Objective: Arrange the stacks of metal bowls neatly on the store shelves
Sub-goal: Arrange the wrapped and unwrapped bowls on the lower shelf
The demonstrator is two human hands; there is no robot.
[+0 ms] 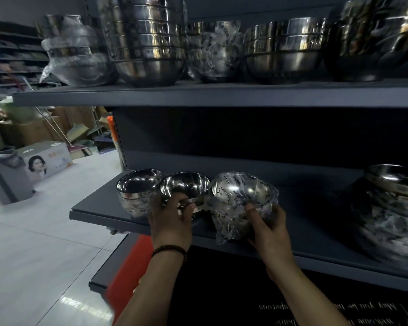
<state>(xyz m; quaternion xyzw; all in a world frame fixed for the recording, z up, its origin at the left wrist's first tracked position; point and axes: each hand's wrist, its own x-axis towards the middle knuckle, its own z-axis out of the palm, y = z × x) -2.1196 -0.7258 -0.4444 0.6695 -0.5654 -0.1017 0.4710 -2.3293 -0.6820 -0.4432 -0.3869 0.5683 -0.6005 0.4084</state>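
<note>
Step in hand: lining up small stacks at the front left of the lower shelf (316,215). Left hand (172,217) grips the middle stack (185,184). Right hand (269,228) holds the wrapped stack (240,191) just beside it (plastic looks slippery). A third stack (137,184) sits at far left. Next move probably calls for nudging both held stacks into an even row, back from the edge.

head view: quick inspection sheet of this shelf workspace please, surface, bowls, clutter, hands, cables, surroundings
surface: dark lower shelf, upper shelf above
job's things: on lower shelf left stack, middle stack, wrapped stack side by side; big wrapped stack far right; upper stacks crowd the upper shelf
clutter: boxes on floor, left
grippers: left hand grips middle stack; right hand holds wrapped stack
cables: nothing seen
surroundings: tiled floor, distant shelving at left
</note>
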